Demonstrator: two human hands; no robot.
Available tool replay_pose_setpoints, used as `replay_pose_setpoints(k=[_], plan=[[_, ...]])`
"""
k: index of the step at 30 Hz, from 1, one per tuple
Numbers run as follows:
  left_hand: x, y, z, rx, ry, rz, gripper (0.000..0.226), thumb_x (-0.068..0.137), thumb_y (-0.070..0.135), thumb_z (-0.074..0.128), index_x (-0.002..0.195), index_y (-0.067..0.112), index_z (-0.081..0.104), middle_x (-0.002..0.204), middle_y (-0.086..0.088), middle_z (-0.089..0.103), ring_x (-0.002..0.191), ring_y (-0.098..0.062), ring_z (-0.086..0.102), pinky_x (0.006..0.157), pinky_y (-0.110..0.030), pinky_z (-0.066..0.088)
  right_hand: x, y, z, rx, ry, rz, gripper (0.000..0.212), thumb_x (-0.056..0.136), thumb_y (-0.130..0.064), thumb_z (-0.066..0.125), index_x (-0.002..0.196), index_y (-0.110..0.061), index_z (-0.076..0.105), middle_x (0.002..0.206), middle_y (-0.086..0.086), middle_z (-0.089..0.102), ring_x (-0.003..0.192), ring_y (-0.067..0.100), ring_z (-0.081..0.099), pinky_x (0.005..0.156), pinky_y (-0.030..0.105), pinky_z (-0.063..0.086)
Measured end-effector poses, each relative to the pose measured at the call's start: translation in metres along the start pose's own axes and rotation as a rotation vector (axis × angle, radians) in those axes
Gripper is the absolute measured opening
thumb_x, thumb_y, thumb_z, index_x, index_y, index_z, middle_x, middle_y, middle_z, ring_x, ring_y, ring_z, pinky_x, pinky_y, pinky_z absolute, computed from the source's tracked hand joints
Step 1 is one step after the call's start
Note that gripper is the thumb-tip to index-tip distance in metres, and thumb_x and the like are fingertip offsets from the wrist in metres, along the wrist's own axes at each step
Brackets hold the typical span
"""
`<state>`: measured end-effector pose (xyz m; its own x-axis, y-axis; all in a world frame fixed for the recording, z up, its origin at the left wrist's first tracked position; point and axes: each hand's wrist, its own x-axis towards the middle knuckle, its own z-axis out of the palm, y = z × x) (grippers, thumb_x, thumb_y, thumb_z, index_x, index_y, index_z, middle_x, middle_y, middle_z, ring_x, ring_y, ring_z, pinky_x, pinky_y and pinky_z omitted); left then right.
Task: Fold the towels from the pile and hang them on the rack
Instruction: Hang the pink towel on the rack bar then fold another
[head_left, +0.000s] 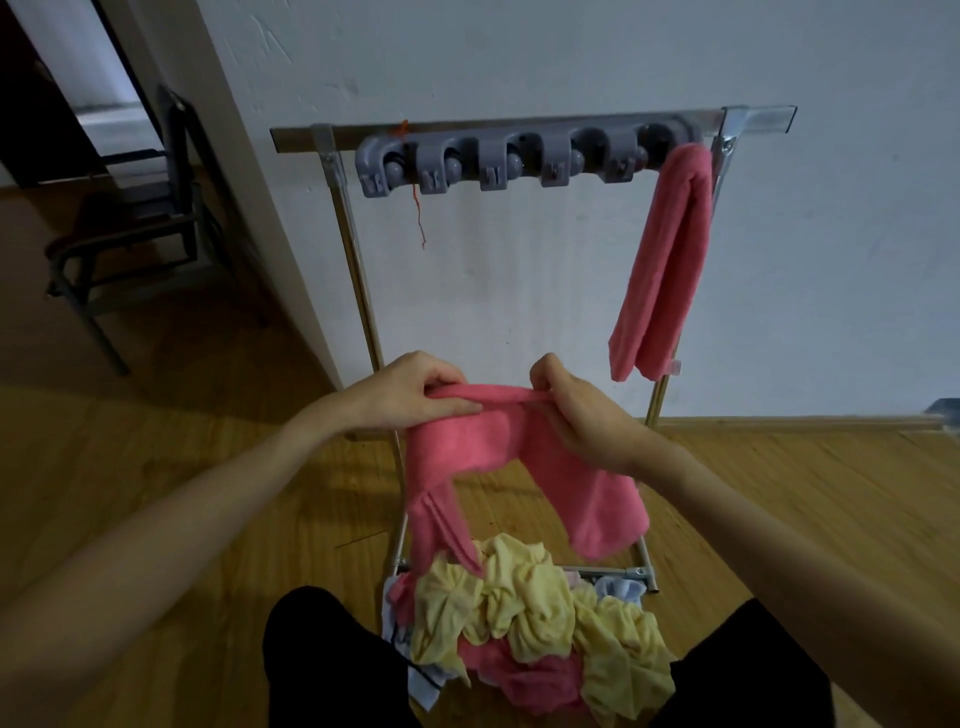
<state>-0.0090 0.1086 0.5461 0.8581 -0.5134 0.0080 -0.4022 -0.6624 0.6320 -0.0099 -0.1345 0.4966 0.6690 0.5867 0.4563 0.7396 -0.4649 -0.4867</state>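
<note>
1. My left hand (415, 387) pinched the upper edge of the pink terry-cloth towel (519, 467), fingers curled over the fold and thumb beneath it.
2. My right hand (576, 410) gripped the same edge just beside the left, fingers curled round the cloth. Neither hand was free.
3. The towel hung in the air between my hands and the crumpled pile of yellow, pink and pale blue towels (530, 623), which lay at the foot of the rack between my knees. Its two ends drooped unevenly: the left end narrow and twisted, touching the pile, the right end broader and hanging clear of it.
4. I judged the step in hand to be the lengthwise fold, not yet complete, since the left end was bunched.
5. To do it well, I needed to draw my hands apart along the top edge until the cloth pulled flat, then match the corners before doubling it.
6. The twisted left end called for a shake or a smoothing stroke; otherwise the fold would set crooked.
7. I had to lift the towel clear of the pile, or the trailing end could drag another towel up with it.
8. The metal-framed rack with a grey plastic row of clips (498, 161) stood against the white wall. One folded pink towel (665, 260) already hung at its right end, near the upright.
9. The clips to the left of it appeared vacant, so I judged the nearest one the sensible target.
</note>
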Motion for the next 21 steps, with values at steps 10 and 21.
replay_pose_setpoints(k=[10, 21], plan=[[-0.018, -0.010, -0.013, 0.029, -0.228, 0.041, 0.036, 0.093, 0.012, 0.057, 0.119, 0.035, 0.049, 0.116, 0.004, 0.054, 0.097, -0.017, 0.061, 0.078, -0.034, 0.058, -0.008, 0.016, -0.048, -0.364, -0.157, -0.017, 0.030, 0.087, 0.003, 0.041, 0.092, -0.026, 0.048, 0.113, 0.001, 0.046, 0.057, 0.015, 0.053, 0.046, 0.036, 0.048], [0.010, 0.002, -0.010, 0.657, 0.167, 0.083, 0.042, 0.094, 0.015, 0.054, 0.132, 0.034, 0.051, 0.102, 0.006, 0.046, 0.083, -0.007, 0.051, 0.068, -0.021, 0.050, 0.002, 0.025, -0.080, -0.702, -0.210, 0.107, 0.054, 0.081, 0.000, 0.054, 0.125, -0.031, 0.059, 0.107, 0.003, 0.052, 0.062, 0.020, 0.054, 0.049, 0.034, 0.046]])
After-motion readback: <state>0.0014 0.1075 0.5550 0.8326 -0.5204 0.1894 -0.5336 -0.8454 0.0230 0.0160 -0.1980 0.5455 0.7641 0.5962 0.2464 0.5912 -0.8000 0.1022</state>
